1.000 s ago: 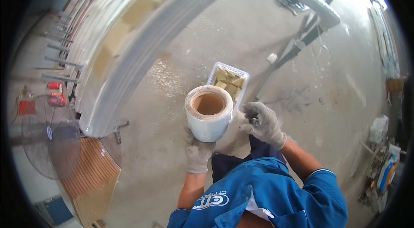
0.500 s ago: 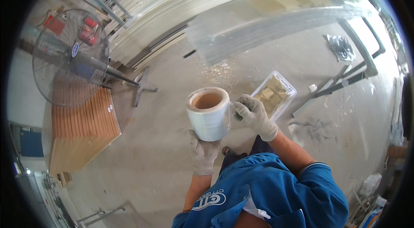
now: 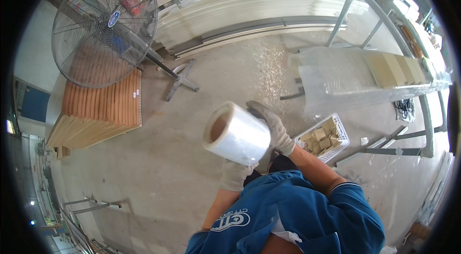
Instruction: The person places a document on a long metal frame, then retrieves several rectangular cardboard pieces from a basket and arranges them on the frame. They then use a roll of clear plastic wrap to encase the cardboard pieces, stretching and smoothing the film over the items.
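A roll of clear stretch film (image 3: 246, 137) is tilted in front of me, its brown cardboard core facing left. My left hand (image 3: 234, 175), in a grey-white work glove, grips the roll from below; its fingers are mostly hidden under the film. Against the right end of the roll lies my gloved right hand (image 3: 274, 128), holding it from that side. Part of that hand's fingers shows above the roll's far edge, and the thumb side is hidden.
A pedestal fan (image 3: 108, 25) stands at the far left beside stacked brown panels (image 3: 101, 102). A white basket (image 3: 342, 146) of small tan blocks is on the floor at right. Beyond it, a film-wrapped stack (image 3: 336, 78) rests on a metal rack (image 3: 426, 129). Long boards (image 3: 240, 11) lie behind.
The roll has tipped from near upright to lying sideways, its core turning left. My right hand has gone from beside the roll onto its right end. The view has swung left.
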`<state>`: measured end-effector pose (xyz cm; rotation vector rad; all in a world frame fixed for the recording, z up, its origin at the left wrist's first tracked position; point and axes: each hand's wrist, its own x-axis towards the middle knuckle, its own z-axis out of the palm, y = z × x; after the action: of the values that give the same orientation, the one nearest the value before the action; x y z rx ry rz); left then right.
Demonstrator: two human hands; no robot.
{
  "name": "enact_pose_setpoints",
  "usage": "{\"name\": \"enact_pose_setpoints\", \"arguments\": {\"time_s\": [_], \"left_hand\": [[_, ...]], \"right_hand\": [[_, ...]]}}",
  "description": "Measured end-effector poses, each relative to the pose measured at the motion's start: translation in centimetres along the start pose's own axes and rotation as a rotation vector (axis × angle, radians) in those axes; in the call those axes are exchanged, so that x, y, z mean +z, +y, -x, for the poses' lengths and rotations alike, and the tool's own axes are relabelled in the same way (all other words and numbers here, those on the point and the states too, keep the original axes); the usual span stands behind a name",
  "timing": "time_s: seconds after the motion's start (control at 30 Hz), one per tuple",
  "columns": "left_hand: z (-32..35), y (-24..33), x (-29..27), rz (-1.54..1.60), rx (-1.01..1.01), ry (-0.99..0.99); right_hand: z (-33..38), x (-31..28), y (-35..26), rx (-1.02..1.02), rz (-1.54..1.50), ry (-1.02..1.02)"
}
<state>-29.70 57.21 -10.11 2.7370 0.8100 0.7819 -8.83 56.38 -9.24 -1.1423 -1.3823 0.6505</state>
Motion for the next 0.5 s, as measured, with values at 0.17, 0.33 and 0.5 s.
{"name": "enact_pose_setpoints", "arguments": {"time_s": [0.17, 0.33, 0.5], "left_hand": [[-3.7, -5.5, 1.4, 0.373, -0.267, 0.169], [-8.9, -14.6, -4.1, 1.232, -0.301, 0.260], [-18.3, -18.9, -8.9, 0.160, -0.054, 0.193]], "right_hand": [[-5.8, 1.4, 0.6, 0.016, -0.116, 0.203], [-12.3, 0.9, -1.3, -0.130, 0.601, 0.287], [-18.6, 3.5, -4.8, -0.110, 1.190, 0.457]]}}
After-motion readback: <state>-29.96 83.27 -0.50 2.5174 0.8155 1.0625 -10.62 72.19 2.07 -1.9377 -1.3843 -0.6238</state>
